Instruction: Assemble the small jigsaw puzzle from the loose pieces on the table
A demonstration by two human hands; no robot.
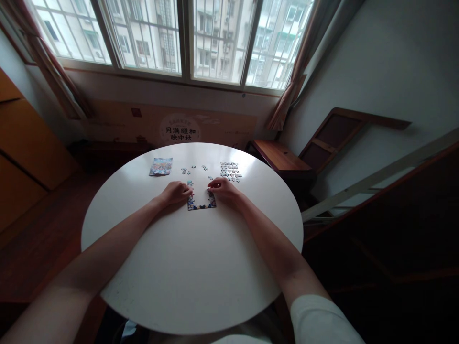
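A partly built jigsaw frame (201, 205) lies on the round white table (186, 267), with its left, bottom and right edges joined. My left hand (175, 192) rests curled against the frame's left edge, fingers pressed together at the pieces. My right hand (222, 187) is curled at the top of the frame's right edge, fingertips pinched on a small piece there. Both forearms stretch across the table from the near side.
A pile of loose puzzle pieces (230, 171) lies behind my right hand, and a few scattered pieces (186, 170) lie behind the frame. A colourful picture card (161, 166) sits at the far left of the table. A wooden chair (287, 160) stands to the right, by the window wall.
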